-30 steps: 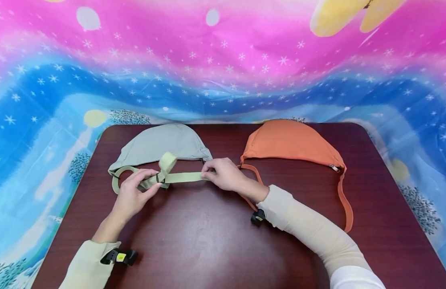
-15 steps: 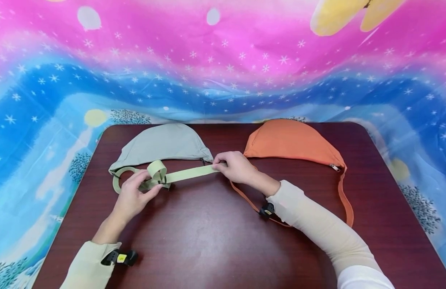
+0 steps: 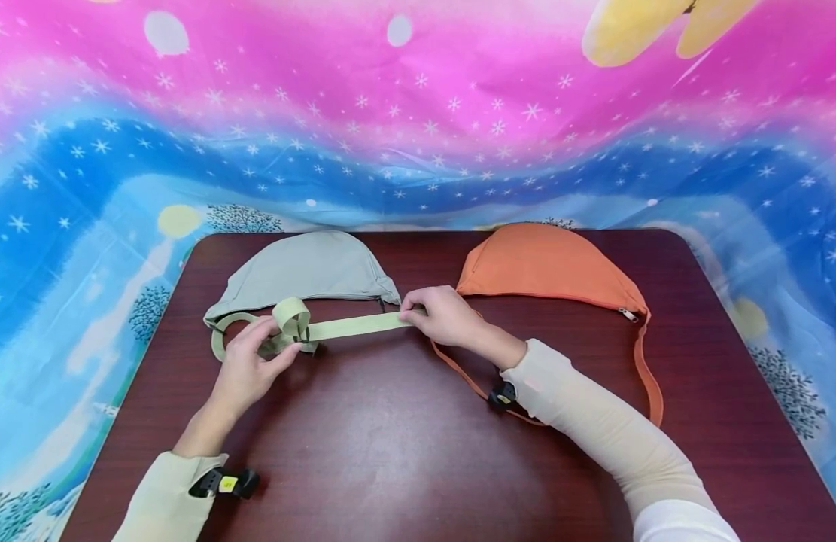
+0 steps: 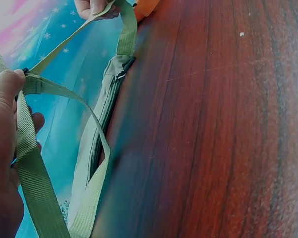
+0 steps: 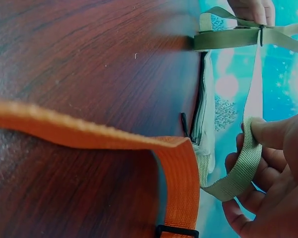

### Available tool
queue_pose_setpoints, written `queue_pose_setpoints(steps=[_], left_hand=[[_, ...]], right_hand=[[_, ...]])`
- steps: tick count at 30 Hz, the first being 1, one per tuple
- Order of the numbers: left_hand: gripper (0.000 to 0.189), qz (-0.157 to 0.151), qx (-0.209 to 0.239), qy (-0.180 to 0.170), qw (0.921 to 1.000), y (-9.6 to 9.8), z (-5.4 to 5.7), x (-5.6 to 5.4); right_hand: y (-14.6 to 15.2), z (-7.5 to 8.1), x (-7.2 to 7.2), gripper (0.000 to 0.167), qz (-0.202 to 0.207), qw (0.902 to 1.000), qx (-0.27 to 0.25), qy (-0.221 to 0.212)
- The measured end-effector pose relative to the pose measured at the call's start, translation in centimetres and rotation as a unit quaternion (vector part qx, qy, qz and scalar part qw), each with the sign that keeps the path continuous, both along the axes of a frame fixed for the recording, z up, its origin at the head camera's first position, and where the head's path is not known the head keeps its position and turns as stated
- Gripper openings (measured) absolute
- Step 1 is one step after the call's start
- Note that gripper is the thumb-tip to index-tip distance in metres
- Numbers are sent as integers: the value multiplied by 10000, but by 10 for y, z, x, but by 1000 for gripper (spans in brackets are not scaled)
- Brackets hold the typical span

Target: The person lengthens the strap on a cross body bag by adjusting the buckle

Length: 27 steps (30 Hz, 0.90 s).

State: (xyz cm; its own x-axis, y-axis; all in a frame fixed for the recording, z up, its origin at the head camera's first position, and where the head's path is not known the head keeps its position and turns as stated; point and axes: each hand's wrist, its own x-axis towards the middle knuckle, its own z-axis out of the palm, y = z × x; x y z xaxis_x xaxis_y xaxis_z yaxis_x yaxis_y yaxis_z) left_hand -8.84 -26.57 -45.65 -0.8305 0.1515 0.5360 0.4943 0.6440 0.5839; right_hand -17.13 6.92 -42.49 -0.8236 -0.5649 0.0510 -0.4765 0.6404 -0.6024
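Note:
A pale grey-green waist bag (image 3: 305, 267) lies at the back left of the table, its light green strap (image 3: 357, 326) raised in front. My left hand (image 3: 255, 365) pinches the strap at its dark slider (image 5: 261, 35), between thumb and fingers. A loop of webbing (image 3: 292, 316) stands up beside that slider. To the right, my right hand (image 3: 448, 320) pinches the strap between thumb and fingers, and the stretch between both hands is drawn nearly straight. In the right wrist view the webbing (image 5: 243, 168) bends down below the right thumb.
An orange waist bag (image 3: 549, 263) lies at the back right with a zip pull at its right corner. Its orange strap (image 5: 179, 183) loops over the dark red-brown table (image 3: 390, 452), partly under my right arm. A printed cloth (image 3: 418, 150) hangs behind the table.
My right hand has moved right and slightly away, lengthening the stretch of strap between the hands. The upright loop has shifted left. My left hand stays nearly in place.

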Motion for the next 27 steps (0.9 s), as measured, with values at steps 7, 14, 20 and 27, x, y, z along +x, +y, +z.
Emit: queue_pose_setpoints(steps=[7, 14, 20, 27], left_hand=[[25, 424, 375, -39, 9984, -15, 2, 2], [31, 468, 425, -196, 9978, -23, 2, 7], [37, 532, 462, -90, 9975, -30, 4, 8], [40, 511, 386, -77, 9979, -34, 3, 10]], right_hand=[[14, -1, -9, 10, -378, 9991, 130, -138], [31, 0, -15, 11, -338, 9990, -110, -263], [45, -2, -15, 12, 381, 9986, -265, -260], [39, -1, -1, 7, 1478, 9887, 258, 17]])
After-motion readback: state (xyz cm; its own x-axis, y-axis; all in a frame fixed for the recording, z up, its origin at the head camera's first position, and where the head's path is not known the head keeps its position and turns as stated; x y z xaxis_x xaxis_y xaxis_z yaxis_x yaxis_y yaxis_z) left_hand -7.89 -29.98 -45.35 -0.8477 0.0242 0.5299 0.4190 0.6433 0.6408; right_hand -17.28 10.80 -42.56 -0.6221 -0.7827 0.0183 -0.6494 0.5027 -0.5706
